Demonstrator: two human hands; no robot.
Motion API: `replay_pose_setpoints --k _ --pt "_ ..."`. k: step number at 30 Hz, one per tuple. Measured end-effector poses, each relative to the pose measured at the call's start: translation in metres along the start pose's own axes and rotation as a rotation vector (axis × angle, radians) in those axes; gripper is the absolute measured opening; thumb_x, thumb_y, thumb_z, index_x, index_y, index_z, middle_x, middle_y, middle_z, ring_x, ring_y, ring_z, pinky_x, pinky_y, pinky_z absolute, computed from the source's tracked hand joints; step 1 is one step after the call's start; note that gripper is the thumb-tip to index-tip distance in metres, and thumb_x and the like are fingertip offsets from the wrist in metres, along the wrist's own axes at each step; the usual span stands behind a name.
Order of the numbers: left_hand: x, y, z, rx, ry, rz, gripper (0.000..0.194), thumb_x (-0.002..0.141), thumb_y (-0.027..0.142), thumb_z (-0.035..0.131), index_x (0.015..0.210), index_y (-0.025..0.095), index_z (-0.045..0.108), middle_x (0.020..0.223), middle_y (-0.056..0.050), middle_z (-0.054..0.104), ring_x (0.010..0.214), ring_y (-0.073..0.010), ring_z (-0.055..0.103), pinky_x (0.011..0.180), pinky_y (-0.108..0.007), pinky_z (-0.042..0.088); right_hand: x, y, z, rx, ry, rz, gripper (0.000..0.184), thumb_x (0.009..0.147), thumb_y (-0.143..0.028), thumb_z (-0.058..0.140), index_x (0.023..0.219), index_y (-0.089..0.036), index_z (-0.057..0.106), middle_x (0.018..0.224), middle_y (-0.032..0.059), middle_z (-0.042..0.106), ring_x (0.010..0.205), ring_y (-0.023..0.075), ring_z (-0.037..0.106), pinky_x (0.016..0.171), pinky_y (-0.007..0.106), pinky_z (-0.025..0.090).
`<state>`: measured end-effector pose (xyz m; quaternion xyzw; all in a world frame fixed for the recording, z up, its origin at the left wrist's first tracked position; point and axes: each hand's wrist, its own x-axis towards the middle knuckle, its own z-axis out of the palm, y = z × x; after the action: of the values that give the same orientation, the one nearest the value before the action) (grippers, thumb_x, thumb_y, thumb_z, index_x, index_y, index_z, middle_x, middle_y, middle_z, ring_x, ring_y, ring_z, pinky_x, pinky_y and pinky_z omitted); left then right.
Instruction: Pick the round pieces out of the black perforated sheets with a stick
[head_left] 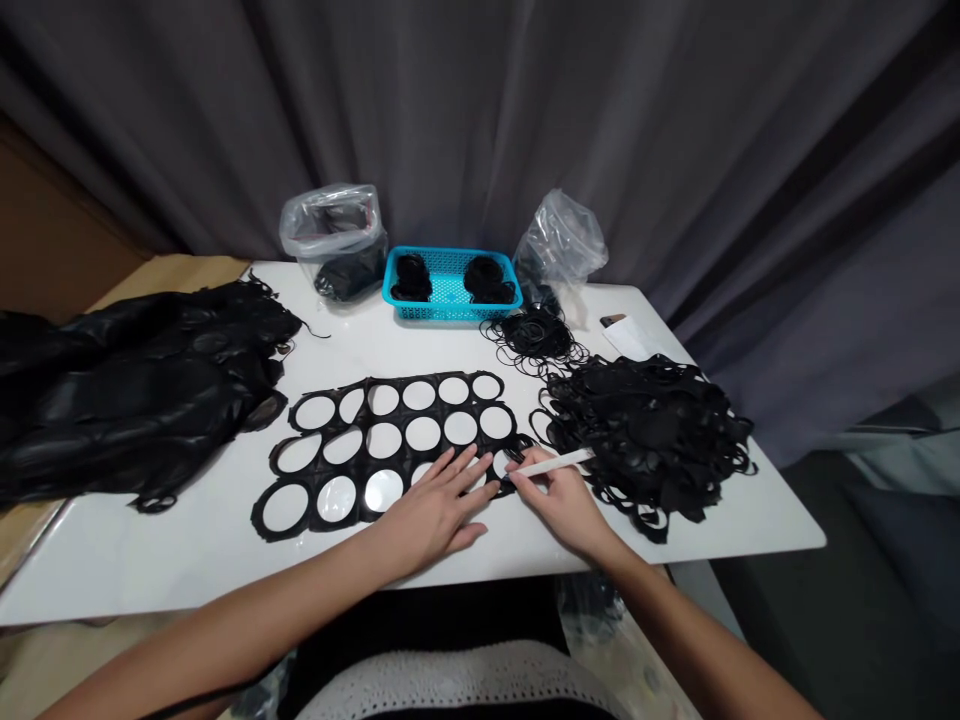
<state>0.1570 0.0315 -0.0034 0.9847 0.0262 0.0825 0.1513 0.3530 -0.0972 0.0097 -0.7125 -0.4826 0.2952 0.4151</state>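
Note:
A black, thin, flexible sheet with rows of large round holes lies flat on the white table. My left hand presses down on its near right part, fingers spread, covering some of the holes. In my right hand is a slim white pen-like tool, pinched between thumb and fingers. Its lower end meets the sheet near the last hole of the front row. The tip itself is too small to make out. Some thin black strands lie beside that corner.
Black sheets are heaped at left. A tangled pile of black scraps sits at right, behind it loose thin black rings. Along the back stand a blue basket with bundled rings and two clear bags, left and right.

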Motion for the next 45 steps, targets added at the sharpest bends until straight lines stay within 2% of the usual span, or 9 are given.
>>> replay_pose_setpoints --k 6,11,21,26,33,35,41,45 --pt "0.0001 0.0006 -0.0017 -0.013 -0.007 -0.003 0.054 0.095 0.034 0.061 0.145 0.022 0.045 0.160 -0.014 0.030 0.148 -0.0307 0.027 0.120 -0.049 0.027 -0.0017 -0.0001 0.0024 -0.055 0.005 -0.058 0.017 0.093 -0.029 0.055 0.078 -0.023 0.054 0.093 0.0034 0.067 0.091 0.0210 0.062 0.083 0.032 0.044" --pt "0.0010 0.0008 -0.0036 0.012 -0.035 -0.001 0.057 0.092 0.032 0.065 0.144 0.021 0.045 0.160 -0.017 0.029 0.148 -0.0320 0.028 0.119 -0.050 0.028 -0.0032 -0.0016 0.0012 -0.041 0.006 -0.042 0.017 0.094 -0.029 0.055 0.078 -0.023 0.055 0.094 0.0039 0.068 0.091 0.0210 0.062 0.083 0.032 0.044" --pt "-0.0008 -0.0007 -0.0006 -0.027 0.000 -0.004 0.055 0.093 0.032 0.063 0.145 0.023 0.045 0.160 -0.014 0.029 0.148 -0.0313 0.028 0.119 -0.050 0.027 -0.0024 0.0005 0.0020 0.031 0.018 0.000 0.018 0.093 -0.030 0.055 0.078 -0.022 0.054 0.095 0.0040 0.069 0.090 0.0203 0.064 0.081 0.031 0.046" --pt "0.0010 0.0000 -0.0037 -0.029 -0.027 -0.006 0.057 0.091 0.030 0.066 0.144 0.021 0.046 0.160 -0.017 0.029 0.147 -0.0331 0.029 0.119 -0.050 0.028 -0.0032 -0.0025 0.0010 -0.064 0.008 -0.063 0.017 0.094 -0.026 0.054 0.077 -0.022 0.052 0.092 0.0038 0.068 0.090 0.0207 0.063 0.081 0.032 0.045" --pt "0.0003 -0.0014 -0.0010 -0.059 -0.007 -0.007 0.061 0.091 0.029 0.066 0.147 0.023 0.043 0.161 -0.015 0.027 0.148 -0.0326 0.028 0.118 -0.051 0.028 -0.0075 -0.0024 0.0056 -0.263 0.006 -0.310 0.019 0.099 -0.021 0.047 0.081 -0.023 0.053 0.080 0.0031 0.060 0.082 0.0210 0.056 0.078 0.033 0.045" --pt "-0.0002 -0.0018 0.0003 -0.069 0.003 -0.006 0.061 0.091 0.029 0.065 0.147 0.023 0.043 0.161 -0.015 0.027 0.148 -0.0322 0.027 0.119 -0.051 0.027 -0.0081 -0.0010 0.0065 -0.254 0.017 -0.315 0.018 0.099 -0.021 0.047 0.082 -0.023 0.053 0.081 0.0032 0.060 0.082 0.0208 0.056 0.078 0.033 0.045" --pt "-0.0008 -0.0021 0.0021 -0.076 0.019 -0.008 0.056 0.093 0.031 0.063 0.146 0.023 0.044 0.161 -0.014 0.027 0.148 -0.0319 0.028 0.119 -0.051 0.026 -0.0078 0.0019 0.0042 -0.155 0.034 -0.175 0.015 0.097 -0.022 0.053 0.082 -0.023 0.055 0.089 0.0027 0.064 0.089 0.0197 0.063 0.080 0.032 0.047" --pt "-0.0006 -0.0016 0.0014 -0.061 0.005 -0.008 0.058 0.092 0.030 0.064 0.146 0.023 0.044 0.161 -0.014 0.028 0.148 -0.0322 0.028 0.119 -0.051 0.027 -0.0081 0.0033 0.0034 -0.203 0.030 -0.276 0.015 0.098 -0.020 0.051 0.083 -0.023 0.055 0.084 0.0028 0.063 0.086 0.0202 0.061 0.079 0.034 0.048"
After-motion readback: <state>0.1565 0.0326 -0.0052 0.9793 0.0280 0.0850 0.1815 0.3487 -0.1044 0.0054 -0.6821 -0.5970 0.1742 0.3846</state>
